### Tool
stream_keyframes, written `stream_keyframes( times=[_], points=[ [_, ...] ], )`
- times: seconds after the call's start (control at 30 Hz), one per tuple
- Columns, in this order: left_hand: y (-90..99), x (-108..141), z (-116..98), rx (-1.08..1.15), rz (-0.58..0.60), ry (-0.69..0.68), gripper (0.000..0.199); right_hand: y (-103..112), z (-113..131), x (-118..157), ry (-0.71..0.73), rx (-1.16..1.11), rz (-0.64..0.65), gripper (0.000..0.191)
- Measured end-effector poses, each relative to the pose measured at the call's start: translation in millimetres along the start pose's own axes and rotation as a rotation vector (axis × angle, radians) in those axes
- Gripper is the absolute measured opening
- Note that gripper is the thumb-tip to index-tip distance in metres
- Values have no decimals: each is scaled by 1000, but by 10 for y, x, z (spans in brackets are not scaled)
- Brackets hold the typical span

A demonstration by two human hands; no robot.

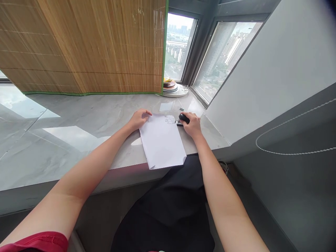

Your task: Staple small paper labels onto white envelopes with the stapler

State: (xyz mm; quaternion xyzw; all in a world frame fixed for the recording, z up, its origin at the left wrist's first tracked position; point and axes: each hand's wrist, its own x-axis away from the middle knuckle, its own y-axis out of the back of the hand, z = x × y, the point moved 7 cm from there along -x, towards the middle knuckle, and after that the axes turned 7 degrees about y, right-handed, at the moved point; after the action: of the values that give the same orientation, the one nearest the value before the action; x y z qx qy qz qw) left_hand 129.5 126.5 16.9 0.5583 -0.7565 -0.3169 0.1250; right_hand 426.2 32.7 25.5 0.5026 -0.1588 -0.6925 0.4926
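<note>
White paper point(163, 141) lies on the marble-look sill, its near edge hanging past the front and its lower corners curled. A patch of fine dark line drawing shows near its top right. My left hand point(140, 119) is closed on the paper's upper left corner, fingers curled over the edge. My right hand point(192, 123) is wrapped round a black stapler point(184, 118) at the paper's upper right edge. The stapler's front end meets the paper; whether its jaws are pressed together I cannot tell.
A small dark piece point(181, 109) and a pale, thin rectangle point(166, 106) lie beyond the paper. Stacked plates point(171, 88) stand in the window corner. A bamboo blind point(99, 49) hangs behind the sill point(78, 115). A white wall point(262, 80) and bead chain point(286, 154) are at right.
</note>
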Motion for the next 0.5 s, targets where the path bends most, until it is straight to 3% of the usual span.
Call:
stream_keyframes(
  times=[0.17,0.27,0.37,0.5],
  points=[
    [-198,193,-352,-363,-15,-205,29,-26,62,-9,0,-23,37,37],
    [-456,364,-520,-439,144,-323,37,-59,145,-15,36,-43,63,36],
    [-655,493,-541,-474,298,-334,50,-87,237,-18,80,-60,82,35],
    [-749,585,-546,-474,357,-316,59,-104,321,-23,117,-63,102,33]
  ],
)
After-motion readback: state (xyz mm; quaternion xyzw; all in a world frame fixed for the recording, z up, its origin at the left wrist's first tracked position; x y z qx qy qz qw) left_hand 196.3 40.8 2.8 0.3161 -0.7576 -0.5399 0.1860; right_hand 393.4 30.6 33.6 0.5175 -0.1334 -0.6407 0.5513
